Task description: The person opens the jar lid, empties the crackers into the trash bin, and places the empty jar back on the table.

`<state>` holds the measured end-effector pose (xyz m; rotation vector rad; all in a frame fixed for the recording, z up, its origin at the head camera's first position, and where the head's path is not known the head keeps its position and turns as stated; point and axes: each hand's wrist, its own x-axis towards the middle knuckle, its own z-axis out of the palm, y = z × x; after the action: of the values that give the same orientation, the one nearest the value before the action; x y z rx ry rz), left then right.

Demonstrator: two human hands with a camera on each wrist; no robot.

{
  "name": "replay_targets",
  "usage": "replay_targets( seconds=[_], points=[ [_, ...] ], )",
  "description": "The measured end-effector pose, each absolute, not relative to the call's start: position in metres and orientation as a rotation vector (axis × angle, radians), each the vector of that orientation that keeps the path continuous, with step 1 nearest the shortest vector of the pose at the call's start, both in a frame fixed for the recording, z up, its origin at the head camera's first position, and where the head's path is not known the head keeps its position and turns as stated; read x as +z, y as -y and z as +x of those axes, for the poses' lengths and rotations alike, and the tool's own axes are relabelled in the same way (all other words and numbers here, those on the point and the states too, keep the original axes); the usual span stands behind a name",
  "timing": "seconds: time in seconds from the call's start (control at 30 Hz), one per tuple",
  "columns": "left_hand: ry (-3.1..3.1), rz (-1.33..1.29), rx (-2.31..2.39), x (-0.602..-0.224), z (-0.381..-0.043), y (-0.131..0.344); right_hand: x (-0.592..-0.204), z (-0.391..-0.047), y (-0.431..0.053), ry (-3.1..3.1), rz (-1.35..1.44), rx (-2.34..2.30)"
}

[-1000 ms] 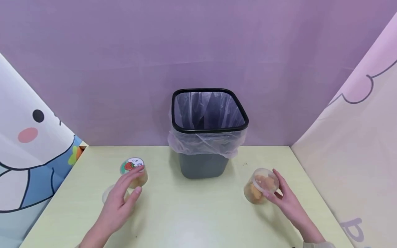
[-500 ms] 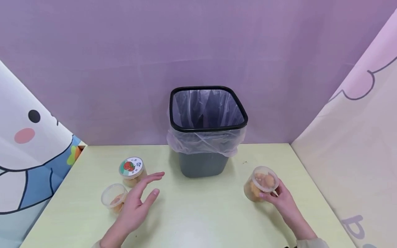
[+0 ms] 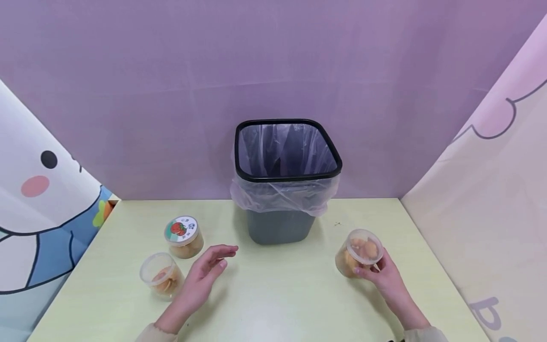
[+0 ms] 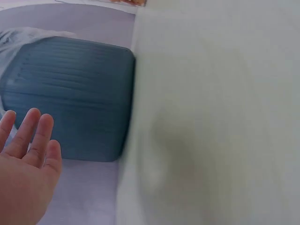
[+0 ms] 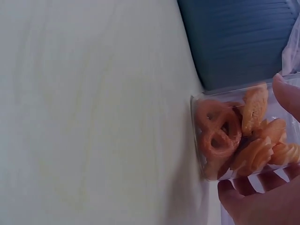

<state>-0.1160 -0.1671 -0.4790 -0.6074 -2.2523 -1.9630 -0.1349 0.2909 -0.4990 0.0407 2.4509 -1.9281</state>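
Note:
At the right of the head view, my right hand grips a clear round jar of cookies from its right side, thumb in front. Through its wall in the right wrist view show a pretzel-shaped cookie and piped, ridged cookies. My left hand holds nothing, its fingers extended and relaxed above the table. Just left of it stands a second clear jar with cookies inside. Behind that is a third jar, whose lid carries a strawberry picture.
A grey trash bin with a black rim and a translucent liner stands at the table's back, between the hands. Purple fabric hangs behind it. Printed cloth borders the left side, and more cloth the right.
My left hand has moved right, away from the two left jars, which now show uncovered. The right hand keeps its grip on the jar, which has barely moved.

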Motion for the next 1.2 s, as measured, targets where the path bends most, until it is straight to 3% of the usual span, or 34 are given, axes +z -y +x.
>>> replay_targets(
  seconds=[0.7, 1.2],
  points=[
    [2.359, -0.572, -1.896, -0.502, -0.129, 0.165, -0.500, -0.111, -0.250, -2.375, -0.073, -1.977],
    [2.300, -0.788, -1.924, -0.497, -0.128, 0.146, -0.495, -0.105, -0.199, -2.357, -0.242, -1.859]
  ],
)
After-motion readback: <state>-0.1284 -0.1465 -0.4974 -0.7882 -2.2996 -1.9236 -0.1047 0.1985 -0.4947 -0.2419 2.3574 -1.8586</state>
